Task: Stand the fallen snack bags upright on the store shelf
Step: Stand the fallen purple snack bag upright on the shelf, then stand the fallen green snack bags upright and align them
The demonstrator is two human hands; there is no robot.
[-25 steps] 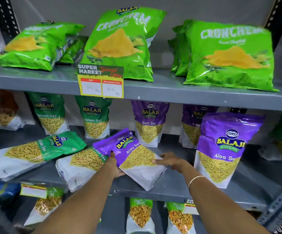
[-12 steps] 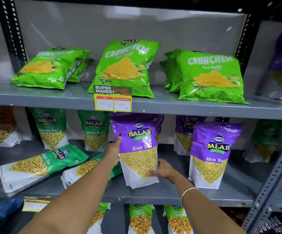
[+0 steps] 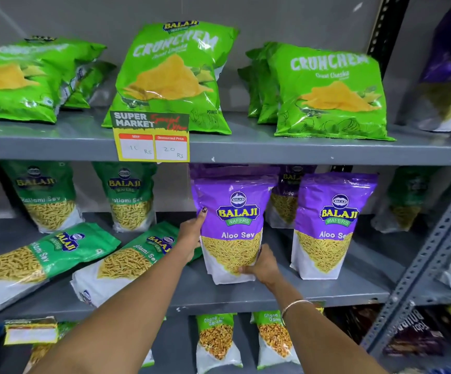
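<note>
Everything here is placed against the purple Aloo Sev bag (image 3: 232, 225), which stands upright on the grey middle shelf (image 3: 313, 292) between the person's two hands.

Far to its left, a green Ratlami Sev bag (image 3: 38, 257) lies flat on the same shelf, its top pointing up and to the right. Nearer, just left of the purple bag, a second green Ratlami Sev bag (image 3: 130, 260) also lies on its back, partly crossed by the left forearm. Behind those two, further back on the shelf, two green bags stand upright.

The left hand (image 3: 192, 230) presses against the purple bag's left edge, thumb up along the side. The right hand (image 3: 262, 265) wraps the bag's lower right corner, fingers closed onto the white base; together both hands clamp the bag.

Just right of it, another upright purple bag (image 3: 329, 225) stands apart from the right hand. Above and left of the held bag, a price tag (image 3: 151, 139) hangs from the upper shelf edge. The bags at the far right are too blurred to read.
</note>
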